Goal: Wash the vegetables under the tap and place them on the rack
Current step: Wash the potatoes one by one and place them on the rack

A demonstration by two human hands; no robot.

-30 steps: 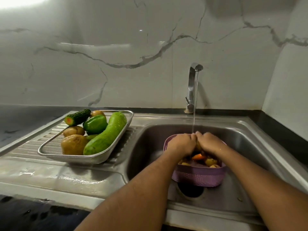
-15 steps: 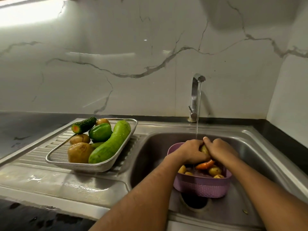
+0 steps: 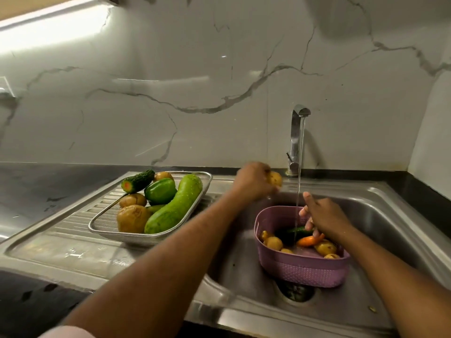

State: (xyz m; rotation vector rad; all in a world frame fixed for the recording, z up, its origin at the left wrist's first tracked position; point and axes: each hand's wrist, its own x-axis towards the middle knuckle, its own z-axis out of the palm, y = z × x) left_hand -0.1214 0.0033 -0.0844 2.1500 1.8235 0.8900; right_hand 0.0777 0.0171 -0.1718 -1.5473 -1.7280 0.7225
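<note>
Two hands are working over the steel sink (image 3: 380, 215). The left hand (image 3: 253, 181) is lifted above the far left edge of the basin, and its grip is closing around a potato (image 3: 275, 178), which is sticking out to the right of the fingers, just left of the tap (image 3: 296, 140). This hand is a little blurred. The right hand (image 3: 324, 217) is reaching down into the purple basket (image 3: 305, 269) that is standing in the basin; its fingers are bent downward near an orange carrot (image 3: 308, 241) and a dark green cucumber (image 3: 299, 231), but I cannot tell if this grip is holding anything. Water is running from the tap in a thin stream, falling into the basket just left of the right hand. Several small potatoes are lying in the basket near the carrot.

On the draining board to the left, the metal rack (image 3: 102, 222) is carrying a long light green gourd (image 3: 174, 207), a green pepper (image 3: 160, 193), a bumpy dark green gourd (image 3: 138, 181) with a cut end, and a few potatoes. The rack is well apart from the left hand and its potato, to the left.
</note>
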